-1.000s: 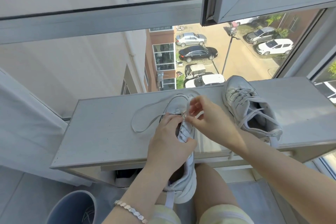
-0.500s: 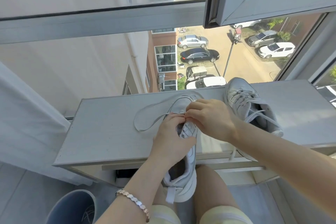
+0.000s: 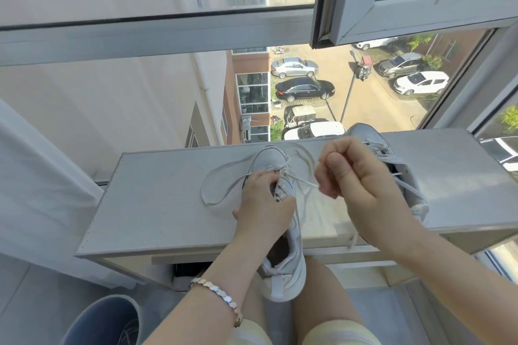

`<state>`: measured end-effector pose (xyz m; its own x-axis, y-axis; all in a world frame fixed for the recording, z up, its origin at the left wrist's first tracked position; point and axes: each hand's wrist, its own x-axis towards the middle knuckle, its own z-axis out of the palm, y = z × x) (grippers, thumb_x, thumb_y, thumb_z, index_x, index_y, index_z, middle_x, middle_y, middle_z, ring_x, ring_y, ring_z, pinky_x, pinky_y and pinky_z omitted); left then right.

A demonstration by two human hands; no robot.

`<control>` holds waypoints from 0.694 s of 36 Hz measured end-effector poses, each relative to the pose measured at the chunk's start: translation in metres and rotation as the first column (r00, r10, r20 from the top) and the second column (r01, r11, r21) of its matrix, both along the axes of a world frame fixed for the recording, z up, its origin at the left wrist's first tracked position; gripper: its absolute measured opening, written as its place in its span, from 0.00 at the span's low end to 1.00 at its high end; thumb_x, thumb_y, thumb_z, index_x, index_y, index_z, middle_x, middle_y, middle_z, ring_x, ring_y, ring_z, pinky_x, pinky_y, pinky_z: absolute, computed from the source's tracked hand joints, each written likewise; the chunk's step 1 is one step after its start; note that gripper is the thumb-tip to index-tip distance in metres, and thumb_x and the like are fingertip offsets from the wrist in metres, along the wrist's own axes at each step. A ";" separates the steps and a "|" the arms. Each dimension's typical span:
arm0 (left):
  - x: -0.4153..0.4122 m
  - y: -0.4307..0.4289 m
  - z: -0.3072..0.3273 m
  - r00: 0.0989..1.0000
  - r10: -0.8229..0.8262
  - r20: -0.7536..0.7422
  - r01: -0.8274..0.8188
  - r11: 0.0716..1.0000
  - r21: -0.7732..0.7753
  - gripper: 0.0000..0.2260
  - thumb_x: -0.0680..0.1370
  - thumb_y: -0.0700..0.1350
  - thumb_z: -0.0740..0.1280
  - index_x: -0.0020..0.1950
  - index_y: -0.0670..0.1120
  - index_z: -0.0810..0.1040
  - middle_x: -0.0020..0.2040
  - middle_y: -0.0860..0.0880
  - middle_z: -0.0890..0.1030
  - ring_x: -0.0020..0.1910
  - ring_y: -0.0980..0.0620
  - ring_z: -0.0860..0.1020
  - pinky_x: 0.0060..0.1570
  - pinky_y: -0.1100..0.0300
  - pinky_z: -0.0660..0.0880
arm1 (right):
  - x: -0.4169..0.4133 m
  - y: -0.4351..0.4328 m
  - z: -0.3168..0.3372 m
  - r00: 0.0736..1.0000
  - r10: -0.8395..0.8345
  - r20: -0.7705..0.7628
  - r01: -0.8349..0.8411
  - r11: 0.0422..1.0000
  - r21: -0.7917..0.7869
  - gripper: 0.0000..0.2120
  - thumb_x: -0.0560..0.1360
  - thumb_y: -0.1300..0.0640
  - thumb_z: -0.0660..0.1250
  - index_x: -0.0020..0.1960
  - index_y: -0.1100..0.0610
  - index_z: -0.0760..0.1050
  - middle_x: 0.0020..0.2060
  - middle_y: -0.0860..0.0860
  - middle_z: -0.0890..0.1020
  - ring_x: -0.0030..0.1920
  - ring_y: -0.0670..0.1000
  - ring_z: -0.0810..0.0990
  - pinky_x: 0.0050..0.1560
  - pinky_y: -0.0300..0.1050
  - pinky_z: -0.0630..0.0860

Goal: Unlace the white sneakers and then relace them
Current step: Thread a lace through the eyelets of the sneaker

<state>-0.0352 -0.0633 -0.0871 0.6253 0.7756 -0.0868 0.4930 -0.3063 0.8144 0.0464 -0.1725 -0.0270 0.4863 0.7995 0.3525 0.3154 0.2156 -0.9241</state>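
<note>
One white sneaker point(image 3: 288, 260) lies toe-first on the worktop point(image 3: 157, 204), its heel hanging off the edge above the person's legs point(image 3: 328, 297). The left hand point(image 3: 263, 204) is curled round the top of the shoe, holding it down. The right hand point(image 3: 353, 185) pinches the lace point(image 3: 305, 181) and pulls it tight to the side. The rest of the lace lies in a big loop on the worktop. The other sneaker point(image 3: 406, 176) sits just behind the right hand. A hard tug could slide the shoe off the edge if the left hand slips. The loose loop could knot, and the right hand might bump the other sneaker.
</note>
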 end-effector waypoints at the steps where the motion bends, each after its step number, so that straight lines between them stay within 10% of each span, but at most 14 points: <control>1: 0.001 0.000 0.001 1.000 0.002 -0.006 -0.002 1.000 -0.002 0.18 0.72 0.40 0.66 0.61 0.47 0.76 0.60 0.54 0.72 0.62 0.54 0.69 0.65 0.49 0.65 | 0.002 -0.008 0.008 0.999 0.034 0.027 -0.034 0.999 0.005 0.08 0.77 0.52 0.55 0.40 0.51 0.68 0.27 0.43 0.72 0.29 0.42 0.67 0.33 0.31 0.66; 7: 0.003 0.003 0.001 0.999 0.005 -0.032 -0.006 0.999 -0.031 0.17 0.73 0.42 0.66 0.62 0.48 0.75 0.58 0.54 0.71 0.61 0.53 0.70 0.64 0.48 0.66 | 0.019 -0.027 0.021 0.904 -0.041 0.426 0.140 0.969 -0.203 0.07 0.77 0.52 0.56 0.40 0.46 0.69 0.28 0.47 0.74 0.27 0.48 0.69 0.29 0.36 0.65; 12: 0.002 0.012 0.005 1.000 0.029 -0.004 -0.029 0.998 -0.064 0.05 0.78 0.49 0.62 0.51 0.54 0.77 0.53 0.53 0.76 0.58 0.51 0.73 0.63 0.50 0.68 | 0.050 0.001 -0.023 0.796 0.091 0.599 0.375 0.703 -0.605 0.09 0.78 0.52 0.58 0.50 0.53 0.76 0.39 0.45 0.76 0.40 0.46 0.74 0.41 0.38 0.70; 15: 0.003 0.027 0.006 0.999 0.045 -0.013 -0.044 0.999 0.006 0.10 0.79 0.45 0.61 0.57 0.51 0.77 0.58 0.50 0.78 0.59 0.49 0.74 0.63 0.47 0.68 | 0.049 0.028 -0.045 0.810 -0.016 0.586 0.382 0.773 -0.506 0.19 0.74 0.44 0.57 0.48 0.57 0.78 0.45 0.53 0.79 0.45 0.53 0.77 0.51 0.51 0.74; 18: 0.006 0.043 0.010 0.996 0.015 -0.087 -0.012 0.999 0.041 0.14 0.77 0.40 0.61 0.61 0.48 0.76 0.58 0.49 0.76 0.56 0.49 0.75 0.59 0.54 0.70 | 0.037 0.047 -0.044 0.779 0.033 0.626 0.367 0.785 -0.499 0.15 0.78 0.51 0.60 0.56 0.61 0.77 0.53 0.55 0.79 0.55 0.53 0.74 0.53 0.41 0.66; 25: 0.016 0.071 0.009 0.975 -0.089 -0.206 0.107 0.991 0.076 0.06 0.74 0.45 0.70 0.38 0.50 0.75 0.36 0.55 0.75 0.40 0.53 0.74 0.35 0.63 0.66 | 0.030 0.054 -0.056 0.739 0.114 0.664 0.374 0.751 -0.545 0.13 0.81 0.52 0.54 0.50 0.60 0.72 0.47 0.53 0.75 0.49 0.53 0.73 0.48 0.45 0.70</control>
<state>-0.0190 0.0078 -0.0782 0.6749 0.7216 -0.1546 0.6084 -0.4256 0.6699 0.0767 -0.1181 -0.0830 0.4605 0.8851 0.0676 0.8317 -0.4036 -0.3812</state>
